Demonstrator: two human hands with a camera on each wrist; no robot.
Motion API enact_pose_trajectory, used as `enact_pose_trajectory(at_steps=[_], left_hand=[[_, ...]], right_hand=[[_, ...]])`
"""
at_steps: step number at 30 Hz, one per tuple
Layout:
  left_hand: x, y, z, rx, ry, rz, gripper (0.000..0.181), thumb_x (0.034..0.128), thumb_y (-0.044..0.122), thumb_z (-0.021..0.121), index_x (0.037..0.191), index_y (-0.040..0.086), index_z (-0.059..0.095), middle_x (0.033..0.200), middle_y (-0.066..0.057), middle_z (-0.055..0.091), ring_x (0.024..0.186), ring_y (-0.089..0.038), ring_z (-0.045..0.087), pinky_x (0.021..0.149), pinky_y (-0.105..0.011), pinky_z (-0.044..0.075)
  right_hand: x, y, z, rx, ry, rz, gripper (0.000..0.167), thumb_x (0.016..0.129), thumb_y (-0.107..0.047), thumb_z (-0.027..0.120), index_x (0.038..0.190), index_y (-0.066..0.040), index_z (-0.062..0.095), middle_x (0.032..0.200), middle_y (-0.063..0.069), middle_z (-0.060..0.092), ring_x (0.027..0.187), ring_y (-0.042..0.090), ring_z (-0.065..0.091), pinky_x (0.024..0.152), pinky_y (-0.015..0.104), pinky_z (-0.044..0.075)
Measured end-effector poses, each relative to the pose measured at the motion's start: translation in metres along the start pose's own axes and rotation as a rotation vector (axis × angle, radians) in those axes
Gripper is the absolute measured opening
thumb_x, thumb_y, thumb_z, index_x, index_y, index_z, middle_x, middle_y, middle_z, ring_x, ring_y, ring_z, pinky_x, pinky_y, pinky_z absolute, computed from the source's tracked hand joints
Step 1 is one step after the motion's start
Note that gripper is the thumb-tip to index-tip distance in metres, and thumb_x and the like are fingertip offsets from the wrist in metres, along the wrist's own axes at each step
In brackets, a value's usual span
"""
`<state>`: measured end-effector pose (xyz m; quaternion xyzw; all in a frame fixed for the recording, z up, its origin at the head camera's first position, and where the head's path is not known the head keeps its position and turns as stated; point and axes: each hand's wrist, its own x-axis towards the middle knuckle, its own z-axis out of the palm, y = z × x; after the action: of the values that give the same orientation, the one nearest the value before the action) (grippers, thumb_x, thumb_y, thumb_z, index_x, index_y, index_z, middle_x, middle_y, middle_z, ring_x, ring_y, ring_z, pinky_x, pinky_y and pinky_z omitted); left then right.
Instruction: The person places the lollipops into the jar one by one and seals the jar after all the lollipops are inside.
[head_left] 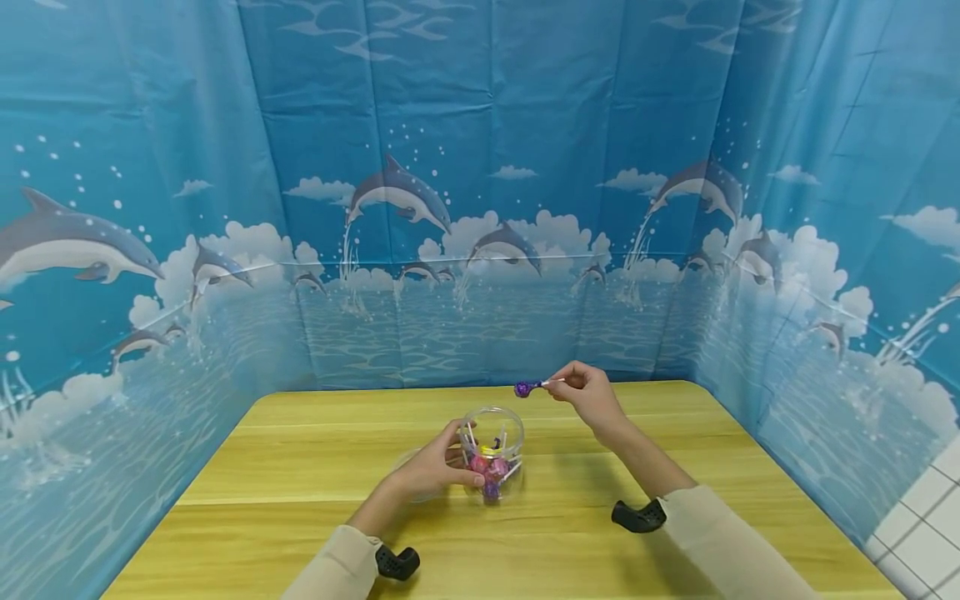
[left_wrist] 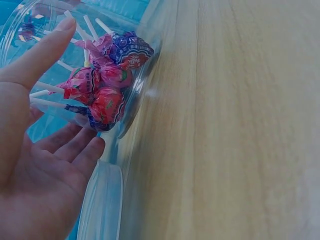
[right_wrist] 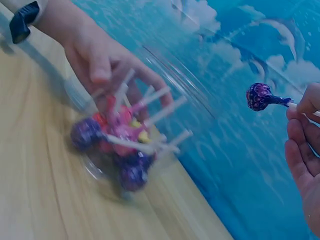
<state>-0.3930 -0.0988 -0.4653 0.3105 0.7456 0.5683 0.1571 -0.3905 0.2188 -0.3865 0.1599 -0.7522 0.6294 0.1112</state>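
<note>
A clear round jar [head_left: 492,423] stands on the table with several wrapped lollipops [left_wrist: 102,80] inside, pink, red, purple and a bit of yellow, their white sticks leaning various ways. My left hand [head_left: 438,465] holds the jar from its left side, thumb in front and fingers around the far side. Up and to the right of the jar, my right hand [head_left: 591,400] pinches a purple lollipop [right_wrist: 260,97] by its white stick. That candy end points left, in the air and apart from the jar.
A clear round lid [left_wrist: 101,200] lies on the wooden table [head_left: 300,467], left of the jar and partly behind my left hand. A blue dolphin-print curtain [head_left: 480,317] hangs along the table's back and sides. White tiles [head_left: 918,508] show at the far right.
</note>
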Motion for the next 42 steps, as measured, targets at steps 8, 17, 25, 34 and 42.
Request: enact_pose_trajectory(at_steps=[8,17,25,34,42], left_hand=[[0.000,0.001,0.000,-0.005,0.006,-0.008,0.085,0.0931,0.017,0.081,0.160,0.016,0.029,0.148,-0.021,0.045,0.142,-0.037,0.043,0.114,-0.051,0.038],[-0.001,0.002,0.000,-0.047,-0.031,-0.010,0.088,0.0943,0.019,0.080,0.162,0.019,0.024,0.152,-0.018,0.044,0.141,-0.035,0.045,0.111,-0.049,0.042],[-0.003,0.002,0.000,-0.042,-0.026,-0.014,0.087,0.0939,0.023,0.081,0.161,0.021,0.026,0.154,-0.019,0.043,0.142,-0.035,0.044,0.112,-0.050,0.040],[0.000,0.004,0.001,-0.041,-0.029,-0.015,0.086,0.0936,0.018,0.081,0.160,0.018,0.027,0.151,-0.018,0.046,0.140,-0.035,0.045,0.112,-0.048,0.041],[-0.003,0.005,0.001,-0.032,-0.038,-0.007,0.089,0.0937,0.020,0.080,0.162,0.019,0.023,0.150,-0.020,0.045,0.141,-0.036,0.045,0.109,-0.048,0.044]], right_hand=[[-0.005,-0.008,0.029,-0.085,-0.120,-0.089,0.011,0.101,-0.007,0.069,0.105,0.003,0.069,0.102,0.014,0.074,0.094,0.022,0.071,0.083,0.033,0.058],[-0.012,-0.018,0.053,-0.177,-0.227,-0.144,0.006,0.101,-0.002,0.066,0.103,0.003,0.069,0.102,0.021,0.072,0.086,0.018,0.071,0.076,0.041,0.055],[-0.027,-0.035,0.061,-0.251,-0.301,-0.282,0.020,0.102,0.001,0.063,0.121,0.004,0.067,0.116,0.022,0.068,0.106,0.033,0.064,0.093,0.058,0.050],[-0.023,0.023,0.057,-0.036,-0.294,-0.151,0.075,0.097,-0.027,0.076,0.160,-0.017,0.035,0.153,0.014,0.043,0.140,0.038,0.040,0.113,0.062,0.032],[-0.034,0.056,0.078,0.149,-0.410,-0.001,0.118,0.087,-0.029,0.087,0.167,-0.019,0.000,0.162,0.017,0.032,0.149,0.046,0.026,0.113,0.053,0.038]])
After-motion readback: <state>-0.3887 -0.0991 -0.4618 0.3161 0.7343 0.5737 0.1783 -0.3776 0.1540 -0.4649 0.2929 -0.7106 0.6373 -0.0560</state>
